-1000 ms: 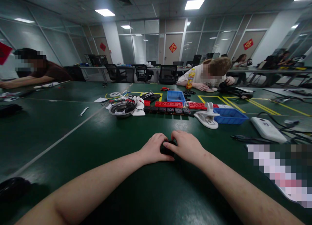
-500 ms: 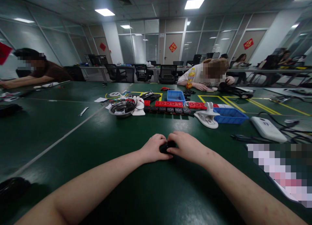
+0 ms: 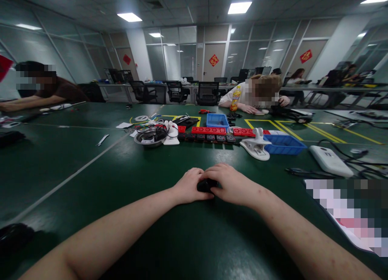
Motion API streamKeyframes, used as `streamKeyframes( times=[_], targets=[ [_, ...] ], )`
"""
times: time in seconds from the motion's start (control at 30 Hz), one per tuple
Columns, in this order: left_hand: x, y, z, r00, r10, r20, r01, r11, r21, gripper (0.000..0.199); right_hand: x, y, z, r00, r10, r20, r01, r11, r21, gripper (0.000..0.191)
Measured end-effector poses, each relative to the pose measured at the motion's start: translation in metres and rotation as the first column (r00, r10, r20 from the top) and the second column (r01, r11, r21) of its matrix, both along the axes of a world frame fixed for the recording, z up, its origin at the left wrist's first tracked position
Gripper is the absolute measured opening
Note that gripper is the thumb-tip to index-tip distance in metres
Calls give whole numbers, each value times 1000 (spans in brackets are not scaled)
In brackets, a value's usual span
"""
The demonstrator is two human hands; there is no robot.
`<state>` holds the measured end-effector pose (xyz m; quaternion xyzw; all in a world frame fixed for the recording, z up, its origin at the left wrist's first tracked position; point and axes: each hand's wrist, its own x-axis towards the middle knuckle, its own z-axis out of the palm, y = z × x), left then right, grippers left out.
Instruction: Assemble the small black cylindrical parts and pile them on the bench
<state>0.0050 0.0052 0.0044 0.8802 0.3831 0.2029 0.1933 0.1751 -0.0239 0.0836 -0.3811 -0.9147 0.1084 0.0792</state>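
Close to the table's middle, both hands meet around a small black object (image 3: 205, 186), rounded and dark; its kind cannot be made out. My left hand (image 3: 188, 186) is curled about its left side, with the thumb stretched along the near side. From the right, my right hand (image 3: 233, 184) reaches its bent fingers over the object's top and right end. The fingers hide much of it. Under the hands lies the dark green tabletop (image 3: 157, 171).
Beyond the hands stand a metal bowl (image 3: 150, 142) of cables, a red-and-black power strip (image 3: 209, 130), a white clamp base (image 3: 256, 144) and a blue bin (image 3: 285, 144). A white device (image 3: 330, 161) with cables lies right. Across the table, a person (image 3: 254, 92) leans over.
My right hand's fingers have shifted a little left over the top of the black object. My left hand stays nearly still. The whole view has shifted slightly.
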Motion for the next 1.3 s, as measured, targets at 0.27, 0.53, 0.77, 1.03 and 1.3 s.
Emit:
streamKeyframes(
  times=[0.27, 0.53, 0.77, 1.03, 1.3],
  targets=[
    [-1, 0, -1, 998, 27, 53, -27, 1000, -10, 58, -6, -1, 2, 942, -329, 65, 324, 943, 78, 31],
    [0, -1, 1, 998, 8, 57, -8, 1000, 10, 46, -10, -2, -4, 921, -357, 154, 339, 931, 132, 23],
    [-2, 0, -2, 997, -21, 80, 19, 1000, 24, 43, -4, 1, -2, 971, -206, 119, 201, 978, 52, 19],
    [-4, 4, -2, 998, -60, 32, 61, 997, -40, 42, 5, 2, 2, 997, -69, 22, 72, 979, -192, 44],
    [-3, 3, 2, 996, -80, -31, 79, 997, -16, 44, 7, 4, 1, 993, -78, -89, 51, 961, -270, 40]
  ],
)
